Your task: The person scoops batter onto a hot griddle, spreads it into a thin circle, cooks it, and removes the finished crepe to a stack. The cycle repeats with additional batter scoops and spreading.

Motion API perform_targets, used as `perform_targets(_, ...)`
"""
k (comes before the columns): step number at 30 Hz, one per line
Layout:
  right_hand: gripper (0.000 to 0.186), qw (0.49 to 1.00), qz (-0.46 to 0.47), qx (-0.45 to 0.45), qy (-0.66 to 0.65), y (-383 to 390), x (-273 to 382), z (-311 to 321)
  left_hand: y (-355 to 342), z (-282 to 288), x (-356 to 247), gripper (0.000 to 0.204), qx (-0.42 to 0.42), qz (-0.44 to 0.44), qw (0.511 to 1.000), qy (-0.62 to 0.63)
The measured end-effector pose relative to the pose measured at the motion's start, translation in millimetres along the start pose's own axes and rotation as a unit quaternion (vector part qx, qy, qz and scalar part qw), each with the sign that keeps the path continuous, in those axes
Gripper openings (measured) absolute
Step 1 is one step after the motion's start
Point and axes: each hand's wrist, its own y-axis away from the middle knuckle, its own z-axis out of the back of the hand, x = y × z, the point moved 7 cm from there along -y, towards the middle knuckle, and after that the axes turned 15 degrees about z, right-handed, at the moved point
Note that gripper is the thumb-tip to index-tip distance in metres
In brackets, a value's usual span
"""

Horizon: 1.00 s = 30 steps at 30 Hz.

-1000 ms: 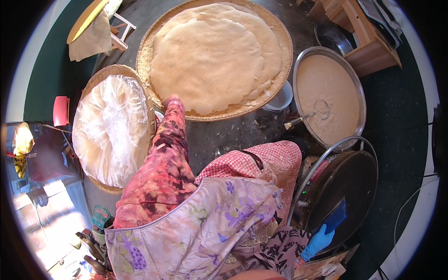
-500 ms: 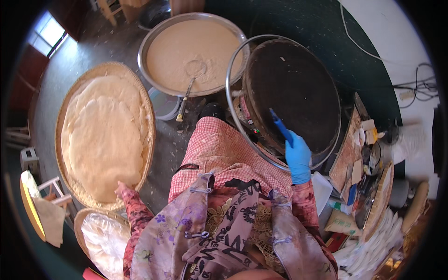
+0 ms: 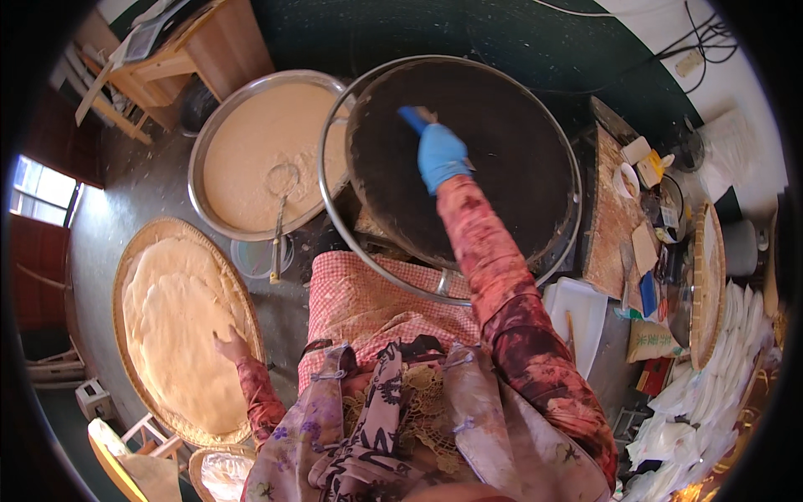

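My right hand [image 3: 442,157], in a blue glove, is closed around a flat blue tool [image 3: 411,120], perhaps a scraper, above the far left part of a large round black griddle [image 3: 493,159]. A metal ring [image 3: 324,180] encircles the griddle. My bare left hand [image 3: 232,345] has its fingers apart at the right side of a pile of thin, pale flatbreads [image 3: 176,318]. The pile lies on a round woven tray [image 3: 123,251] to my left. Whether the fingers press on the top sheet is hard to tell.
A wide metal basin [image 3: 199,197] of beige batter stands left of the griddle, with a ladle [image 3: 281,188] in it. Below it sits a small plastic tub [image 3: 251,258]. On the right are a cluttered board [image 3: 606,243], a white tray [image 3: 595,305] and plastic bags [image 3: 703,368].
My right hand has moved forward and left across the griddle with the blue tool. The left hand's fingers are more spread over the flatbreads. The whole view has shifted.
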Motion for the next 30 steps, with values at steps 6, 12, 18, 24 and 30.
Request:
perform_targets(6, 0.025, 0.968, -0.113, -0.026, 0.223, 51, -258, 142, 47, -91, -128, 0.050, 0.343, 0.013, 0.909, 0.236)
perform_targets(12, 0.036, 0.925, -0.341, -0.105, 0.127, 215, -423, 258, 82, -161, -217, 0.048, 0.442, -0.113, 0.889, 0.035)
perform_targets(18, 0.039, 0.873, -0.361, -0.327, -0.034, 326, -469, 276, 103, -156, -252, 0.044, 0.265, -0.253, 0.895, -0.256)
perform_targets(24, 0.036, 0.869, -0.390, -0.267, 0.145, 413, -412, 281, 67, -170, -222, 0.026, 0.217, -0.190, 0.865, -0.410)
perform_targets(30, 0.046, 0.751, -0.643, 0.084, 0.124, 580, -365, 178, 105, -194, -226, 0.010, 0.568, 0.200, 0.797, -0.048)
